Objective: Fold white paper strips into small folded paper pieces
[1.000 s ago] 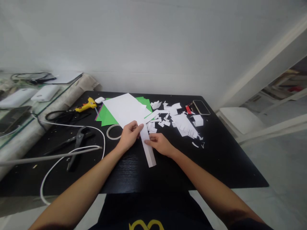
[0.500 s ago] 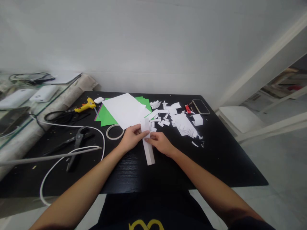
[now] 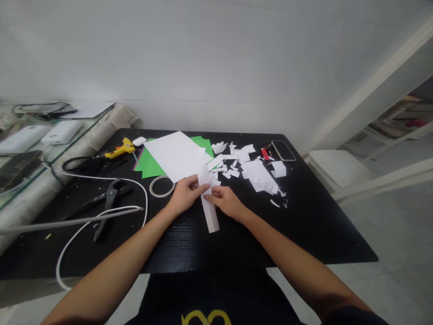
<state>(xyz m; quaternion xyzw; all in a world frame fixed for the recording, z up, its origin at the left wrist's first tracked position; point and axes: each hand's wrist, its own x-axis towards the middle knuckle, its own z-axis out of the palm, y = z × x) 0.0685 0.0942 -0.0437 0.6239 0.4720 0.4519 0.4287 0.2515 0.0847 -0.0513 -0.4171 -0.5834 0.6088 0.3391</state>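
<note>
A long folded white paper strip (image 3: 210,216) lies on the black table (image 3: 304,225), running from the hands toward me. My left hand (image 3: 185,194) pinches its upper part from the left. My right hand (image 3: 226,201) pinches it from the right, fingertips almost meeting the left ones. Just beyond the hands lie a large white sheet (image 3: 176,153) and green paper (image 3: 149,164) under it.
White paper scraps (image 3: 252,171) are scattered to the right, with a phone (image 3: 283,150) and a red item (image 3: 265,154) behind them. Left of the hands lie a tape ring (image 3: 161,186), pliers (image 3: 107,201), a white cable (image 3: 101,216), a yellow glue gun (image 3: 121,148) and scissors (image 3: 84,164). A glass shelf (image 3: 34,135) stands at far left.
My left hand slid down from the strip's upper end to meet the right hand, and both now pinch the strip close together. The strip shifted slightly.
</note>
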